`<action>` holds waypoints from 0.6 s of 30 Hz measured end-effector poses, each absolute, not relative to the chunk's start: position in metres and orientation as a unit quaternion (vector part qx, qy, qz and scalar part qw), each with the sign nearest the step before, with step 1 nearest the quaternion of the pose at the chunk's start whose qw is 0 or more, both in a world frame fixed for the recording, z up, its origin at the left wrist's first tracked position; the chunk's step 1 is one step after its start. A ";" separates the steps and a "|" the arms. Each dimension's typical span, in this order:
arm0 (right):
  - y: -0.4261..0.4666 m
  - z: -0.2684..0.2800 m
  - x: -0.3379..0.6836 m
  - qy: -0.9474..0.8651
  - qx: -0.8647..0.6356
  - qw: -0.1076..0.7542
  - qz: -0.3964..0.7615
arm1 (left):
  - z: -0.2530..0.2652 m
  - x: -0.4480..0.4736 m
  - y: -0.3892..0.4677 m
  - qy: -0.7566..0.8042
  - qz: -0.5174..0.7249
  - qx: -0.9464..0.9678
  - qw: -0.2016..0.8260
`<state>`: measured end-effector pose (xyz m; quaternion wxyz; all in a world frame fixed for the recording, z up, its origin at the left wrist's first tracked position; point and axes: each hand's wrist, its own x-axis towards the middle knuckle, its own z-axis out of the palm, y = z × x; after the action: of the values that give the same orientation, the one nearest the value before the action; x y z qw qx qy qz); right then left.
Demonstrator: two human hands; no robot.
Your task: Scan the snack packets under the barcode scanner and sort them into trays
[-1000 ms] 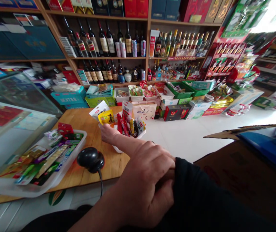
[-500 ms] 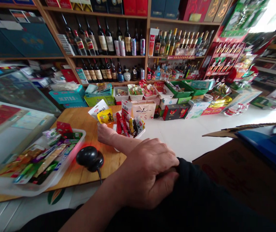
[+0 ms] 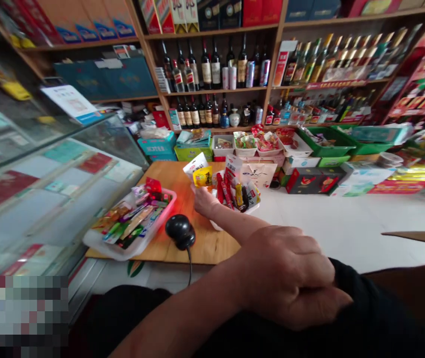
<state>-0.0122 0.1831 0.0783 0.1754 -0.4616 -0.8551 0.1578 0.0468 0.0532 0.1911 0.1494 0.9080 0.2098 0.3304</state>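
Bottle shelves stand beyond the wooden tabletop; right hand at yellow snack packet, grip unclear; left hand clamped on black sleeve.

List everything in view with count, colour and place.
Wooden table: one, light brown, centre
Snack tray: one, whitish, table's left end
Corded device: one, black, near table's front edge
White basket: one, white, table's right side
Stick packets: several, red, in basket
Yellow packet: one, yellow, basket's left side
White packet: one, white, partly behind the yellow one
Paper bag: one, cream, beyond basket
Glass case: one, clear, left
Wooden shelves: several, brown, background
Bottles: many, mixed colours, on shelves
Cans: several, mixed, on shelves
Boxes: many, mixed colours, shelves and floor
Green crates: two, green, right, below shelves
Right hand: one, bare, at yellow packet
Left hand: one, bare, curled over dark sleeve
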 end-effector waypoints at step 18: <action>0.197 0.031 -0.091 -0.973 -0.170 -0.037 -0.153 | 0.192 0.027 0.042 0.253 0.251 0.932 0.070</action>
<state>-0.0914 0.1965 0.0315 -0.0366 -0.1698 -0.9729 -0.1527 0.0265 0.0420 0.1917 0.0697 0.9320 0.2526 0.2506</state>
